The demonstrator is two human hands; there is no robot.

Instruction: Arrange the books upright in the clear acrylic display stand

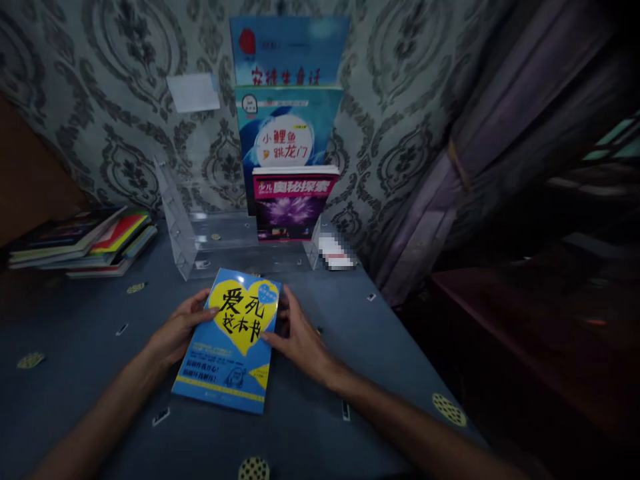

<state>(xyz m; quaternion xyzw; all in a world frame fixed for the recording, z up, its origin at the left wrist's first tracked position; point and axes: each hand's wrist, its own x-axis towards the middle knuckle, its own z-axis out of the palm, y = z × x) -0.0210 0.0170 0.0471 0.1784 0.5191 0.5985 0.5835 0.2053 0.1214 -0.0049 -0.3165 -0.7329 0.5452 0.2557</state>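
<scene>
A blue book [225, 353] with a yellow heart on its cover is held in both hands above the table, tilted slightly. My left hand [186, 325] grips its left edge, the thumb on the cover and the fingers behind. On the right edge my right hand [299, 333] is closed the same way, thumb on the front. Beyond the book stands a clear plastic display rack [225, 250]. Its right side bears a pink and purple magazine [290, 210], a teal book [290, 137] and a taller blue book [290, 50], one behind another.
Stacked books [83, 243] lie at the table's back left. Right of the rack sits a small white item [337, 253], blurred out. A patterned wall with a white card [194, 92] rises behind, and a tied curtain [425, 220] hangs past the right edge of the table [125, 373].
</scene>
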